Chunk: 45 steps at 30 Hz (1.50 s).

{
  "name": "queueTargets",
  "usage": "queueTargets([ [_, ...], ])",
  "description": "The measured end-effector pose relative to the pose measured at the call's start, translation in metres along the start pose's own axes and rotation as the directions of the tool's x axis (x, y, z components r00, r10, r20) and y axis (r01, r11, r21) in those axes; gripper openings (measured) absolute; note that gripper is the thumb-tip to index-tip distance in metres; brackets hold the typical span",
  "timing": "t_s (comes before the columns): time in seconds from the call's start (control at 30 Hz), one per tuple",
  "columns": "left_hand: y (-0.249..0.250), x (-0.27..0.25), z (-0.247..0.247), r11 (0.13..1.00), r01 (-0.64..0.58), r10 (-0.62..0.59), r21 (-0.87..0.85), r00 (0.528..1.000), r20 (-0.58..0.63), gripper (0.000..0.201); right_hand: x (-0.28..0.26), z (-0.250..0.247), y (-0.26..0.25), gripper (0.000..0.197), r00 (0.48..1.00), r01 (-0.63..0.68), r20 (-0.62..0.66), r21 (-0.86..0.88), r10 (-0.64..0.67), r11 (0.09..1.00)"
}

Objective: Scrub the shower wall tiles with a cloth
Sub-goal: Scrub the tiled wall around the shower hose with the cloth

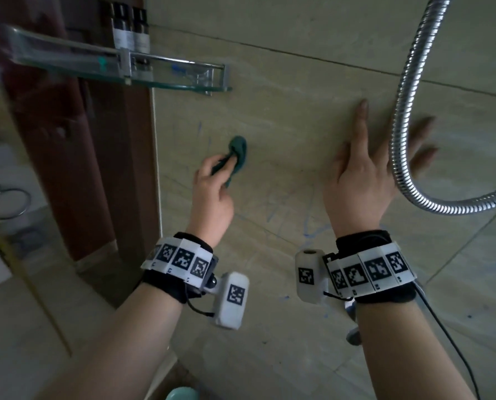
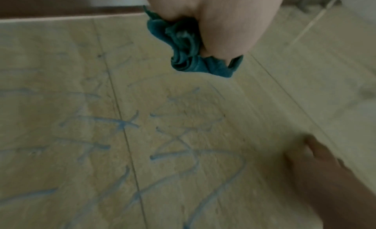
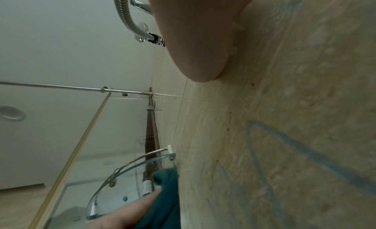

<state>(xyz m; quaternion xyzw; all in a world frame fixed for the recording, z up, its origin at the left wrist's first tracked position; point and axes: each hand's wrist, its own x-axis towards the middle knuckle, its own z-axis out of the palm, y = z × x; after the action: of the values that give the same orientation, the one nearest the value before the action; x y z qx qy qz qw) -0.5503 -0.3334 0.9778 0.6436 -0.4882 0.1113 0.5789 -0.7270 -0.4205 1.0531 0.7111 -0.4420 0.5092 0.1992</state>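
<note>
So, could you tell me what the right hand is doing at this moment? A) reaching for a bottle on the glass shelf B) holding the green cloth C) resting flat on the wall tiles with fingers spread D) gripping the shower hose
C: the right hand lies open on the wall tiles, while the left hand holds the green cloth.
</note>
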Motion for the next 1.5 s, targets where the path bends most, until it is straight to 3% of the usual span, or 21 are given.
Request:
queueTargets([
  [0.07, -0.007, 0.000, -0.011, 0.997, 0.064, -0.067, -0.041, 0.995, -0.078, 0.052, -0.002, 0.002, -0.004, 0.056, 0.999, -0.025, 0.036, 0.016, 0.024, 1.000],
  [0.17, -0.016, 0.002, -0.028, 0.993, 0.062, -0.077, -0.096, 0.983, -0.165, 0.046, -0.009, 0.006, -0.019, 0.056, 0.992, -0.054, 0.114, 0.054, 0.047, 0.997],
  [0.47, -0.055, 0.047, -0.054, 0.962, 0.108, -0.169, -0.252, 0.958, -0.234, 0.046, -0.004, 0.023, -0.067, 0.054, 0.989, -0.104, 0.103, -0.030, 0.107, 0.994],
  [0.87, -0.100, 0.091, -0.047, 0.988, 0.023, -0.054, -0.151, 0.977, -0.208, 0.056, 0.004, 0.059, -0.123, 0.057, 0.975, -0.200, 0.079, -0.111, 0.209, 0.974],
  [1.1, -0.105, 0.121, -0.040, 0.990, 0.055, -0.098, -0.132, 0.935, -0.342, 0.060, 0.003, 0.065, -0.118, 0.055, 0.981, -0.181, 0.046, -0.173, 0.191, 0.968],
  [1.23, -0.108, 0.125, -0.027, 0.983, 0.116, -0.156, -0.143, 0.938, -0.309, 0.064, 0.001, 0.069, -0.117, 0.054, 0.983, -0.173, 0.029, -0.168, 0.180, 0.970],
  [1.37, -0.099, 0.116, -0.014, 0.980, 0.059, -0.123, -0.189, 0.930, -0.345, 0.066, 0.000, 0.072, -0.113, 0.053, 0.987, -0.160, 0.009, -0.141, 0.163, 0.977],
  [1.43, -0.091, 0.105, -0.008, 0.983, 0.052, -0.102, -0.177, 0.953, -0.286, 0.066, 0.000, 0.074, -0.113, 0.053, 0.986, -0.163, -0.002, -0.132, 0.164, 0.978],
  [1.5, -0.083, 0.088, -0.002, 0.990, -0.022, -0.006, -0.137, 0.979, -0.205, 0.064, -0.001, 0.075, -0.114, 0.052, 0.986, -0.165, -0.002, -0.127, 0.166, 0.978],
])
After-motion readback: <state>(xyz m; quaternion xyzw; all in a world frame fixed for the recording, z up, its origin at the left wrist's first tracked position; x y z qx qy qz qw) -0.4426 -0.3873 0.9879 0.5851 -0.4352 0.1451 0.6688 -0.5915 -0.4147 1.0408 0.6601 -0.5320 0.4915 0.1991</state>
